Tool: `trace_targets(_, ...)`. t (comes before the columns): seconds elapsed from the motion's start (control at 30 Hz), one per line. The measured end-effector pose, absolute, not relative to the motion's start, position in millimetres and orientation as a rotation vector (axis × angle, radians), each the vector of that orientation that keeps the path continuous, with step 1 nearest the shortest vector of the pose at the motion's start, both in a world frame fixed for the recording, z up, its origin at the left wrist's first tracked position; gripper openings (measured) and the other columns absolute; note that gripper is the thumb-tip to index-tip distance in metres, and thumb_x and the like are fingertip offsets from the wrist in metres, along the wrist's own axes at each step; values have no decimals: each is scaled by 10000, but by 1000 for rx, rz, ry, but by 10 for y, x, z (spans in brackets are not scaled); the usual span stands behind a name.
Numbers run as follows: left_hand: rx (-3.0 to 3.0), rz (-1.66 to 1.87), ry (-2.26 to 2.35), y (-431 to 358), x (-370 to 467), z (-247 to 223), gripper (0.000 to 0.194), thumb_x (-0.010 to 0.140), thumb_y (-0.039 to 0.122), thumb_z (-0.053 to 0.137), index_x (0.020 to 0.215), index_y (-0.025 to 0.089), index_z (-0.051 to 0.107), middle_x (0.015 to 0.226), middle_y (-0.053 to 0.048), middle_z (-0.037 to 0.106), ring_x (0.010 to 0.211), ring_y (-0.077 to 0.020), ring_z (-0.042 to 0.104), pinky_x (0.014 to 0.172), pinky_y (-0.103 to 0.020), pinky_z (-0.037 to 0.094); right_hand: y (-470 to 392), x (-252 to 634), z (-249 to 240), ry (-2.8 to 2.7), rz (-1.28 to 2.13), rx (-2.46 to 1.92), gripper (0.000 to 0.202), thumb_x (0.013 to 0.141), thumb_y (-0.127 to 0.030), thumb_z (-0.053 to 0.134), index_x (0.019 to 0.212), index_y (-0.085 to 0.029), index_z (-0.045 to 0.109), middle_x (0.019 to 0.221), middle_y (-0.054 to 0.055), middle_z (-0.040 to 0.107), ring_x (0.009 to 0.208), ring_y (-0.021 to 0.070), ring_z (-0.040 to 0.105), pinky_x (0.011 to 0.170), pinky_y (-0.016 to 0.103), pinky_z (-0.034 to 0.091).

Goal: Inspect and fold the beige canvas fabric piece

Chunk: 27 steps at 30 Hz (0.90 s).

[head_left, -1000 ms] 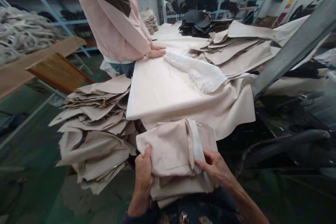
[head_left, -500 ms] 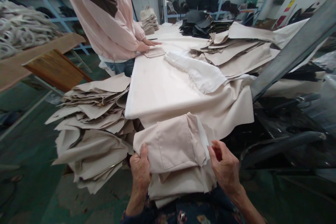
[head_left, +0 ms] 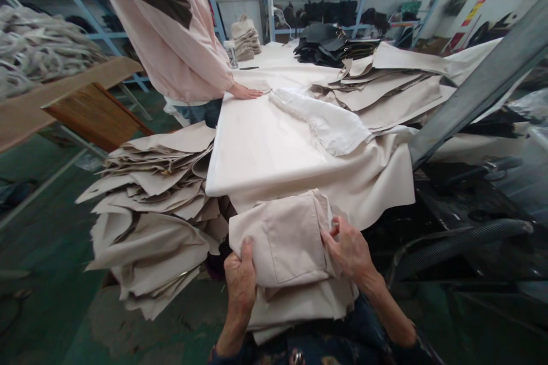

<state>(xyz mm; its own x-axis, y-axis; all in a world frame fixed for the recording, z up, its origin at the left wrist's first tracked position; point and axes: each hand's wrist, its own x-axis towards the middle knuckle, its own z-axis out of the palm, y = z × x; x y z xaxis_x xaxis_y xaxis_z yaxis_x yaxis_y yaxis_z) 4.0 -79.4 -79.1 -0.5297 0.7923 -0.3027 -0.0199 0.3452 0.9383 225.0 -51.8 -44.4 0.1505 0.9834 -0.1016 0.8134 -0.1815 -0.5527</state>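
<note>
A folded beige fabric piece (head_left: 295, 239) with a stitched square pocket outline lies over my lap, on top of more beige cloth (head_left: 299, 308). My left hand (head_left: 240, 274) grips its left edge, thumb on top and fingers hidden beneath. At the right edge, by a seam with a white layer behind it, my right hand (head_left: 349, 248) is closed, its thumb and fingers pinching the cloth. The near edge of a fabric-covered table (head_left: 257, 165) is just beyond the piece.
A heap of cut beige panels (head_left: 158, 194) stands at left. Across the table, a co-worker in a pink jacket (head_left: 180, 40) rests a hand on it. White cloth (head_left: 329, 122), beige panels (head_left: 385, 94) and black pieces (head_left: 321, 43) lie there. A metal post (head_left: 475, 80) slants at right.
My right hand has moved left onto the seam edge and now pinches it. The fabric piece has shifted slightly right with my left hand. The co-worker's hand lies flatter on the table.
</note>
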Motion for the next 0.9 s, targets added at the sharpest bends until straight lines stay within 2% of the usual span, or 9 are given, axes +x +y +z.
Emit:
trace_targets(0.07, 728, 1241, 1825, -787, 63, -785, 509, 727, 607, 567, 619, 109, 561, 536, 4, 495, 481, -93, 397, 421, -199, 335, -499, 2298, -478, -1707, 762, -2006, 173, 794, -330, 546, 851, -166, 545, 618, -4, 586, 586, 156, 573, 603, 263, 414)
trace_targets(0.13, 773, 1220, 1815, -778, 76, -796, 488, 752, 575, 561, 669, 96, 601, 570, -13, 549, 502, -106, 443, 443, -201, 357, -498, 2331, -513, -1698, 843, -1946, 158, 780, -335, 553, 759, -179, 536, 570, -29, 552, 546, 125, 544, 579, 230, 411)
trace_targets(0.23, 836, 1186, 1761, -767, 80, -844, 457, 766, 525, 580, 811, 78, 659, 754, -82, 669, 674, -175, 588, 581, -228, 450, -498, 2352, -581, -1640, 720, -1963, 266, 778, -375, 552, 928, -155, 559, 823, 41, 609, 675, 153, 566, 675, 272, 433)
trace_targets(0.33, 954, 1110, 1678, -774, 71, -893, 445, 777, 477, 594, 975, 85, 668, 985, -129, 682, 955, -242, 613, 798, -267, 472, -477, 2378, -656, -1645, 483, -1991, 401, 763, -345, 554, 1095, -120, 524, 1021, 122, 572, 845, 222, 558, 765, 343, 422)
trace_targets(0.47, 1118, 998, 1638, -834, 41, -932, 403, 779, 413, 613, 1046, 115, 661, 1067, -125, 666, 1099, -246, 567, 969, -286, 401, -456, 2459, -676, -1672, 510, -1909, 174, 770, -309, 510, 835, -164, 582, 790, 59, 582, 717, 193, 539, 689, 315, 417)
trace_targets(0.63, 1016, 1070, 1547, -873, -26, -966, 408, 757, 399, 643, 1046, 110, 653, 1104, -132, 652, 1074, -238, 582, 933, -274, 437, -451, 2527, -610, -1594, 493, -1809, 136, 775, -279, 471, 765, -170, 552, 811, 49, 571, 729, 167, 528, 659, 277, 407)
trace_targets(0.73, 964, 1070, 1526, -776, -83, -864, 437, 753, 431, 643, 1019, 84, 652, 999, -138, 682, 923, -234, 632, 790, -275, 502, -382, 2463, -481, -1659, 725, -1695, 157, 790, -324, 527, 782, -169, 549, 694, -6, 540, 619, 125, 488, 596, 244, 389)
trace_targets(0.83, 968, 1250, 1594, -645, -149, -495, 442, 705, 445, 682, 959, 84, 664, 885, -107, 693, 773, -206, 637, 655, -252, 511, -252, 2335, -139, -1744, 1023, -1433, 186, 806, -305, 529, 695, -156, 524, 643, -27, 462, 593, 98, 414, 522, 214, 321)
trace_targets(0.9, 994, 1508, 1700, -615, -194, -106, 448, 685, 455, 693, 959, 102, 664, 849, -72, 684, 696, -176, 615, 581, -235, 497, -177, 2258, 209, -1685, 1047, -1314, 231, 826, -301, 507, 649, -154, 492, 611, -37, 394, 562, 79, 358, 483, 204, 267)
